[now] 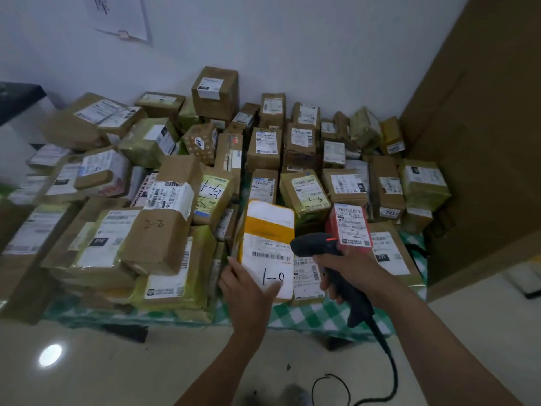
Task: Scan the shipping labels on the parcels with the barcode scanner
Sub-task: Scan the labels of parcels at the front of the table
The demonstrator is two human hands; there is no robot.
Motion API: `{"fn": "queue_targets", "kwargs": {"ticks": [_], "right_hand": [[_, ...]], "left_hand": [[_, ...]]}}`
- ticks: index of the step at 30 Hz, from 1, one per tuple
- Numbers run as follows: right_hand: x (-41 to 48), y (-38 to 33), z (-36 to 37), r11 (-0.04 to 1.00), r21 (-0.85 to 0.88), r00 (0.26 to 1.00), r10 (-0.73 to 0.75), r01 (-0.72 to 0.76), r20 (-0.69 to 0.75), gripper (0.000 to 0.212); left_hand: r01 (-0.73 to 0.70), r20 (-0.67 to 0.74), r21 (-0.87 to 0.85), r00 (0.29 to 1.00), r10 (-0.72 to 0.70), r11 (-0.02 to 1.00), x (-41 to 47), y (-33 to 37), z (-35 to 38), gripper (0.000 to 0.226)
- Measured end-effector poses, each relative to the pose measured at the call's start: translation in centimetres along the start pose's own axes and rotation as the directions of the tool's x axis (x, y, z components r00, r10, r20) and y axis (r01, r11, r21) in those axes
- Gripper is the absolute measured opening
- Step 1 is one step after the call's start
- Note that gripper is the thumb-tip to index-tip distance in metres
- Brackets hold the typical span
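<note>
The barcode scanner (314, 246), black and pistol-shaped, sits in the right hand (348, 271), whose fingers are wrapped closed around its handle. A small red light glows on top of its head, which lies just beside the right edge of a white and yellow parcel (269, 227). The left hand (248, 288) holds that parcel tilted up at its lower left corner, thumb pressed on the front and fingertips curled round the left edge. The parcel's shipping label (270, 259) faces the camera, with a barcode and a handwritten "1-0" below it. The scanner's cable (392, 370) trails down and loops on the pale glossy floor (146, 370). Just behind the scanner stands a red parcel (351, 227) with a white label. Around these lies a heap of brown cardboard parcels (164, 224), most labelled, on a green and white checked cloth (307, 315). Behind them is a white wall (292, 39) bearing a paper sheet (123, 16), and a tall brown board (483, 142) stands at the right.
</note>
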State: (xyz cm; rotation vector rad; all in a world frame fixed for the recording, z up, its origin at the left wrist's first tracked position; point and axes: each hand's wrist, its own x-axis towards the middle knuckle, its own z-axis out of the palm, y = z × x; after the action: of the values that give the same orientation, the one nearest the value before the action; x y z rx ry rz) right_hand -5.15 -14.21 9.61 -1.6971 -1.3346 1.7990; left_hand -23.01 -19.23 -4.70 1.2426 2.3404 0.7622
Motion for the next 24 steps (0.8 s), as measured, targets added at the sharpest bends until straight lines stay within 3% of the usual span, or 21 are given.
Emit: {"fn": "queue_targets", "kwargs": {"ticks": [5, 10, 24], "right_hand": [[-1.0, 0.1, 1.0, 0.996, 0.028, 0.994, 0.086, -0.085, -0.060, 0.025], [-2.4, 0.0, 0.8, 0.990, 0.064, 0.987, 0.134, -0.128, -0.092, 0.024], [-4.3, -1.1, 2.0, 0.992, 0.028, 0.983, 0.128, -0.126, -0.131, 0.027]], "left_hand": [[-0.069, 0.034, -0.149, 0.997, 0.075, 0.986, 0.4, -1.0, -0.2, 0.109], [-0.108, 0.064, -0.233, 0.990, 0.126, 0.967, 0.1, -1.6, -0.2, 0.109], [-0.103, 0.107, -0.296, 0.984, 0.140, 0.950, -0.2, -1.6, -1.1, 0.104]]}}
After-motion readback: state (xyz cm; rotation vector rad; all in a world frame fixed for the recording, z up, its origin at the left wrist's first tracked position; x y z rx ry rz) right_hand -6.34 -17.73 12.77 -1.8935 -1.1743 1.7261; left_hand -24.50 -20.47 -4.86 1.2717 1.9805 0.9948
